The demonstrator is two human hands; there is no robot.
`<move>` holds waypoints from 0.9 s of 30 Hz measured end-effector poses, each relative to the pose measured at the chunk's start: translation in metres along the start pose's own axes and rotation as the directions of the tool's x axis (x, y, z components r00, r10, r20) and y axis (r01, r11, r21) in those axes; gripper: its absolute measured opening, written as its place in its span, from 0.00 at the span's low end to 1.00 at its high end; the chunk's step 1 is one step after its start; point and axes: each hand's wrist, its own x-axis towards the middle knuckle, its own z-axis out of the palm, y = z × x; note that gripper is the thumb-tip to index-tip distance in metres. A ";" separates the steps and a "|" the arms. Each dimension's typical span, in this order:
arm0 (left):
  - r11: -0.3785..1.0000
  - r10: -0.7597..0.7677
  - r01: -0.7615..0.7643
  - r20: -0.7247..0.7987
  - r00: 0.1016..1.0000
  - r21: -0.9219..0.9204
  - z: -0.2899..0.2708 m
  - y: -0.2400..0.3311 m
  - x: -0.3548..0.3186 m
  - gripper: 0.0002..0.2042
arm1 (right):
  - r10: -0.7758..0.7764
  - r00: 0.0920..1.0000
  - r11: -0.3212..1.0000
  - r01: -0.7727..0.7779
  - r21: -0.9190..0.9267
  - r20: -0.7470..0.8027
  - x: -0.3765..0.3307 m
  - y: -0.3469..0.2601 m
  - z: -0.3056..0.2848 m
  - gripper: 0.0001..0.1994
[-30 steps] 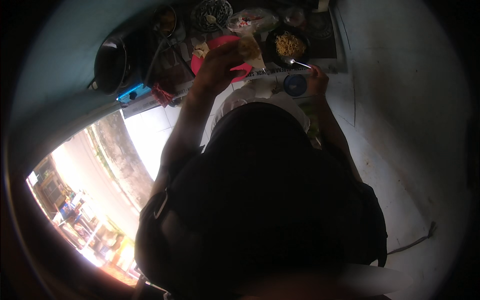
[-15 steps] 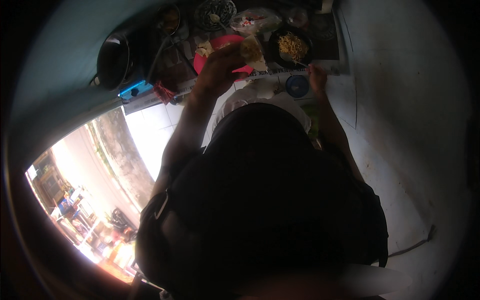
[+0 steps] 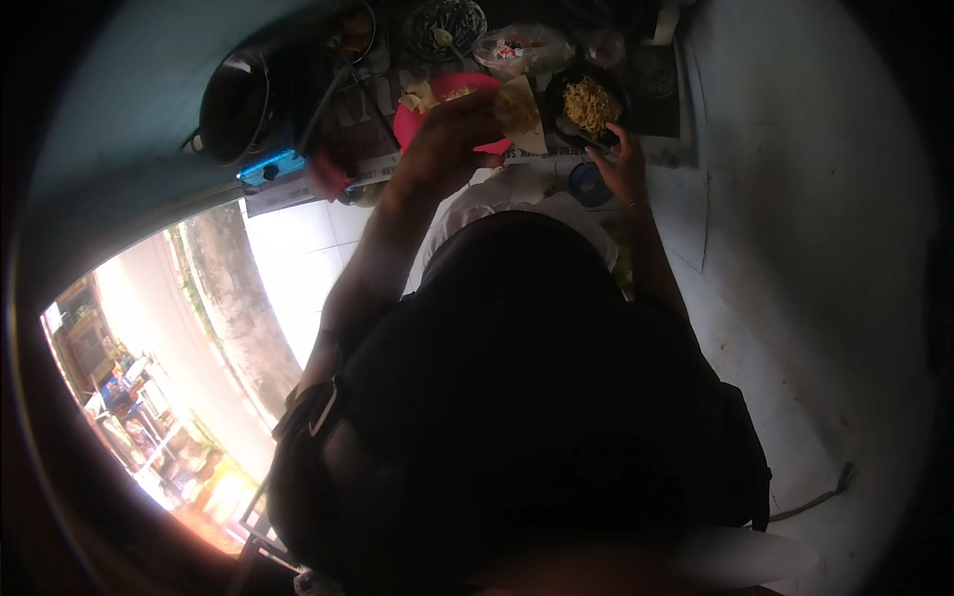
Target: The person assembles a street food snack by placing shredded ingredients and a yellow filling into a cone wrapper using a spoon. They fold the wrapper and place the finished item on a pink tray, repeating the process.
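Head view: the left hand [image 3: 447, 139] grips a folded brown paper wrap [image 3: 519, 111], holding it over a red plastic bowl [image 3: 437, 109], with a clear crinkled plastic bag [image 3: 522, 45] lying beyond. The right hand [image 3: 624, 164], fingers curled, touches the rim of a dark round pan [image 3: 558, 104] of yellow noodles [image 3: 591, 102]; whether it grasps anything cannot be told. A black wok [image 3: 234, 104] sits well apart at the crowded counter's left edge.

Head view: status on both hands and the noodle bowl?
Left hand raised over red bowl, holding a pale wrapper. Right hand at rim of dark noodle bowl. Nothing between them.
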 end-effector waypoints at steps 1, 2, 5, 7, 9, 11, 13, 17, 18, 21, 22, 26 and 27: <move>0.977 -0.125 0.121 -0.010 0.992 -0.176 0.000 0.000 0.000 0.11 | -0.080 0.995 0.955 0.058 0.291 0.063 0.006 -0.029 -0.020 0.30; 0.960 -0.165 0.161 0.001 0.986 -0.229 -0.001 0.000 0.001 0.12 | -0.134 0.990 0.948 0.112 0.297 0.053 0.008 -0.059 -0.038 0.29; 0.947 0.233 -0.232 0.023 0.972 0.220 -0.004 0.001 0.004 0.15 | -0.414 0.905 0.851 0.423 0.310 -0.099 0.008 -0.135 -0.079 0.25; 0.950 0.266 -0.268 0.030 0.963 0.160 -0.004 0.002 0.004 0.17 | -0.531 0.816 0.795 0.573 0.200 -0.229 0.005 -0.168 -0.094 0.19; 0.954 0.008 0.004 0.037 0.999 -0.300 -0.003 0.002 0.003 0.18 | -0.545 0.797 0.763 0.600 0.241 -0.260 0.002 -0.187 -0.101 0.16; 0.844 -0.093 0.099 0.039 0.995 -0.527 -0.003 0.001 0.003 0.18 | -0.576 0.768 0.732 0.637 0.239 -0.280 0.003 -0.195 -0.103 0.14; 0.964 0.148 -0.150 -0.026 0.989 -0.220 -0.004 0.000 0.005 0.19 | -0.629 0.715 0.687 0.695 0.212 -0.305 0.006 -0.197 -0.102 0.14; 0.746 0.523 -0.515 0.106 0.846 0.422 -0.007 0.008 0.007 0.21 | -0.598 0.759 0.710 0.650 0.270 -0.257 0.007 -0.199 -0.099 0.12; 0.824 0.470 -0.464 0.065 0.880 0.326 -0.005 0.012 0.006 0.21 | -0.565 0.791 0.725 0.612 0.315 -0.237 0.006 -0.200 -0.098 0.11; 0.860 -0.160 0.167 0.056 0.985 -0.481 0.001 0.030 0.002 0.20 | -0.430 0.885 0.628 0.435 0.645 -0.179 0.007 -0.207 -0.096 0.10; 0.898 -0.109 0.121 0.052 0.993 -0.424 0.001 0.035 0.003 0.20 | -0.380 0.914 0.552 0.348 0.757 -0.142 0.008 -0.209 -0.094 0.09; 0.909 -0.121 0.157 0.118 0.986 -0.385 -0.003 0.044 0.006 0.16 | -0.310 0.951 0.516 0.168 0.840 0.000 0.008 -0.214 -0.097 0.09; 0.879 -0.149 0.201 0.153 0.977 -0.432 -0.004 0.045 0.006 0.14 | -0.286 0.958 0.535 0.135 0.834 0.029 0.008 -0.214 -0.098 0.09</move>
